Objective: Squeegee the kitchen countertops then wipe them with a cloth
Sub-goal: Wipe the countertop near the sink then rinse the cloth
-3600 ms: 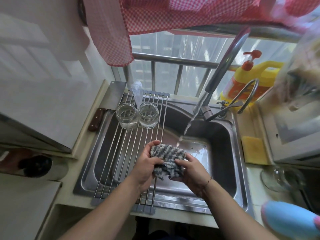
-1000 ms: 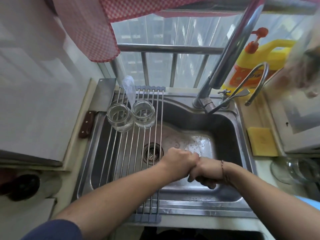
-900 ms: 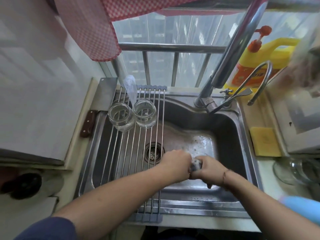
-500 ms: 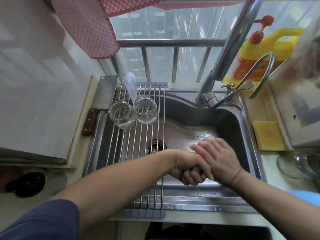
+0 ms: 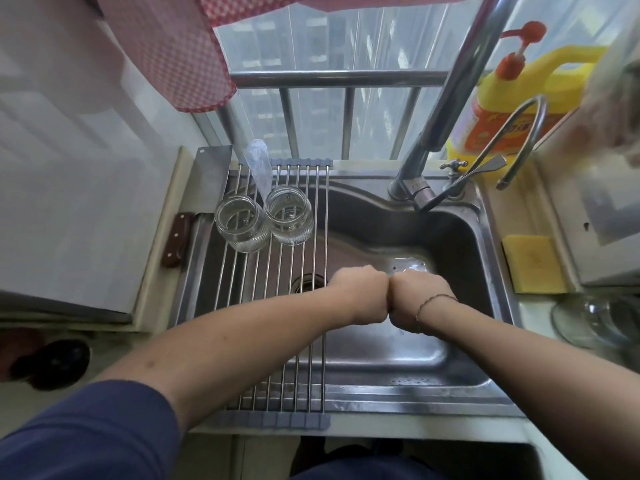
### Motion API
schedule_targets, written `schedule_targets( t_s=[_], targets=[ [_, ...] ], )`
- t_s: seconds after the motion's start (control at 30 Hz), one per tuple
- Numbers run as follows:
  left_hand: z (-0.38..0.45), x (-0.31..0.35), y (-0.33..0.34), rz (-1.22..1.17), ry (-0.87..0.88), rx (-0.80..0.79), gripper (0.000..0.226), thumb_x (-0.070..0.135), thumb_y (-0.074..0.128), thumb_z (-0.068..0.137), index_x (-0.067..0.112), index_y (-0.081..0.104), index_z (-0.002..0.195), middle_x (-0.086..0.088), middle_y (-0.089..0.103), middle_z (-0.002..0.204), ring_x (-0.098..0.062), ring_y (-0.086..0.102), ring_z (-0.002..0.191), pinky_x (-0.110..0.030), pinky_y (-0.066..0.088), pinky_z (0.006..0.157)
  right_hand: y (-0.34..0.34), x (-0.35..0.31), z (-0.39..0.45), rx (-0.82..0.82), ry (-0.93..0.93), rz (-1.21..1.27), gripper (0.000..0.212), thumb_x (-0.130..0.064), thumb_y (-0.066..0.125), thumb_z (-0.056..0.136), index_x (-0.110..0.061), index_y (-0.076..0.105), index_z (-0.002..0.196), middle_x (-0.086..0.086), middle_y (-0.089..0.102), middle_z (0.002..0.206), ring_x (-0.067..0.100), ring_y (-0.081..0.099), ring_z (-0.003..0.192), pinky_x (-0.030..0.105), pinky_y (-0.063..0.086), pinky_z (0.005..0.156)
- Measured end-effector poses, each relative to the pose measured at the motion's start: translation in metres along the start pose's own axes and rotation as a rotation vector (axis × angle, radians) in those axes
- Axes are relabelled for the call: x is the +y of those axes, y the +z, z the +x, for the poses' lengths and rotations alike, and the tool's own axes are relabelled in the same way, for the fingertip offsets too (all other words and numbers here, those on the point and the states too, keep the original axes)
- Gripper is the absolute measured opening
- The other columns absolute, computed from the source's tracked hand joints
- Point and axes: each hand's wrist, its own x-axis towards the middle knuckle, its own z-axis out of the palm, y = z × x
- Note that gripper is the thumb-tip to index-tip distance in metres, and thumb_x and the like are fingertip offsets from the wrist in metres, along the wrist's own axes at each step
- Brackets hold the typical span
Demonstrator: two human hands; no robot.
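Stainless steel sink [image 5: 498, 386], set in a pale countertop [image 5: 533, 434] under a barred window. A roll-up drying rack [image 5: 304, 358] spans the left half of the basin; its rods run front to back. A tall faucet [image 5: 446, 109] rises at the rear right of the sink. A yellow soap jug with a red pump [image 5: 540, 77] stands behind the faucet. The left hand [image 5: 360, 296] and right hand [image 5: 415, 303] are held over the basin as fists pressed together, knuckles touching. Both hands are tightly curled; the cloth is hidden in this view, so whether either fist encloses it cannot be told. Two clear glass jars [image 5: 239, 223] lie side by side on the back of the rack. A cleaver [image 5: 207, 181] lies on the sink's left rim. A yellow sponge [image 5: 533, 263] rests on the counter just right of the sink.
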Motion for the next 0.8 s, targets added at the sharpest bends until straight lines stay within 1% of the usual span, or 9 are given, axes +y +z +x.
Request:
schedule_targets(
  t_s=[0.1, 0.17, 0.27, 0.33, 0.43, 0.53, 0.63, 0.73, 0.8],
  targets=[
    [0.001, 0.000, -0.009, 0.275, 0.159, 0.062, 0.011, 0.018, 0.054, 0.078, 0.021, 0.064, 0.083, 0.001, 0.063, 0.080, -0.028, 0.064, 0.074, -0.028, 0.045, 0.059, 0.007, 0.002, 0.006, -0.089, 0.073, 0.300, 0.014, -0.008, 0.046, 0.073, -0.017, 0.055, 0.068, 0.003, 0.060, 0.072, 0.019, 0.055, 0.061, 0.026, 0.048, 0.053],
    [0.003, -0.002, -0.012, 0.377, 0.249, 0.094, 0.016, 0.019, 0.053, 0.079, 0.021, 0.066, 0.088, 0.000, 0.069, 0.091, -0.028, 0.067, 0.078, -0.028, 0.045, 0.059, 0.008, 0.001, 0.005, -0.119, 0.088, 0.418, 0.016, -0.002, 0.046, 0.072, -0.013, 0.050, 0.060, 0.005, 0.054, 0.062, 0.020, 0.049, 0.055, 0.024, 0.041, 0.047],
    [0.003, -0.003, -0.013, 0.485, 0.340, 0.112, 0.017, 0.020, 0.051, 0.082, 0.020, 0.066, 0.091, 0.000, 0.070, 0.092, -0.028, 0.068, 0.079, -0.026, 0.041, 0.057, 0.005, 0.002, 0.001, -0.217, 0.182, 0.632, 0.017, 0.005, 0.055, 0.068, -0.006, 0.048, 0.059, 0.008, 0.044, 0.052, 0.021, 0.039, 0.043, 0.019, 0.030, 0.041],
    [0.003, -0.003, -0.014, 0.547, 0.390, 0.120, 0.017, 0.021, 0.051, 0.083, 0.021, 0.066, 0.092, 0.001, 0.070, 0.091, -0.027, 0.068, 0.079, -0.026, 0.038, 0.054, 0.004, 0.004, -0.005, -0.312, 0.220, 0.773, 0.017, 0.006, 0.058, 0.066, -0.005, 0.048, 0.058, 0.006, 0.038, 0.047, 0.017, 0.032, 0.038, 0.019, 0.028, 0.043],
    [0.003, -0.003, -0.015, 0.624, 0.440, 0.118, 0.017, 0.022, 0.051, 0.084, 0.021, 0.065, 0.095, 0.002, 0.070, 0.092, -0.026, 0.069, 0.081, -0.026, 0.037, 0.054, 0.007, 0.005, -0.013, -0.406, 0.254, 1.008, 0.025, 0.009, 0.053, 0.067, -0.009, 0.039, 0.054, 0.001, 0.030, 0.044, 0.014, 0.025, 0.038, 0.020, 0.021, 0.048],
    [0.002, -0.008, -0.017, 0.632, 0.458, 0.160, 0.018, 0.022, 0.049, 0.085, 0.020, 0.064, 0.095, 0.001, 0.071, 0.091, -0.027, 0.069, 0.082, -0.026, 0.037, 0.055, 0.009, 0.003, -0.018, -0.468, 0.264, 1.235, 0.033, 0.010, 0.047, 0.068, -0.015, 0.030, 0.055, -0.001, 0.025, 0.045, 0.013, 0.019, 0.039, 0.020, 0.016, 0.048],
    [-0.003, -0.011, -0.015, 0.522, 0.414, 0.238, 0.014, 0.023, 0.052, 0.083, 0.017, 0.064, 0.087, -0.001, 0.071, 0.081, -0.028, 0.069, 0.073, -0.026, 0.032, 0.053, 0.009, 0.004, -0.018, -0.462, 0.237, 1.313, 0.036, 0.009, 0.048, 0.070, -0.018, 0.028, 0.058, 0.000, 0.023, 0.050, 0.014, 0.018, 0.042, 0.021, 0.014, 0.047],
    [-0.003, -0.011, -0.011, 0.393, 0.303, 0.263, 0.014, 0.027, 0.055, 0.083, 0.018, 0.062, 0.091, -0.002, 0.070, 0.085, -0.029, 0.067, 0.076, -0.028, 0.035, 0.056, 0.011, 0.009, -0.017, -0.317, 0.156, 1.179, 0.029, 0.000, 0.062, 0.070, -0.015, 0.040, 0.059, 0.002, 0.030, 0.048, 0.015, 0.024, 0.041, 0.021, 0.019, 0.045],
    [-0.009, -0.016, -0.012, 0.178, 0.208, 0.240, 0.023, 0.033, 0.061, 0.081, 0.022, 0.057, 0.100, -0.002, 0.066, 0.087, -0.027, 0.065, 0.078, -0.029, 0.039, 0.059, 0.007, 0.014, -0.021, -0.248, 0.104, 1.159, 0.021, -0.010, 0.071, 0.073, -0.012, 0.050, 0.072, -0.001, 0.039, 0.047, 0.015, 0.032, 0.041, 0.022, 0.023, 0.043]
  ],
)
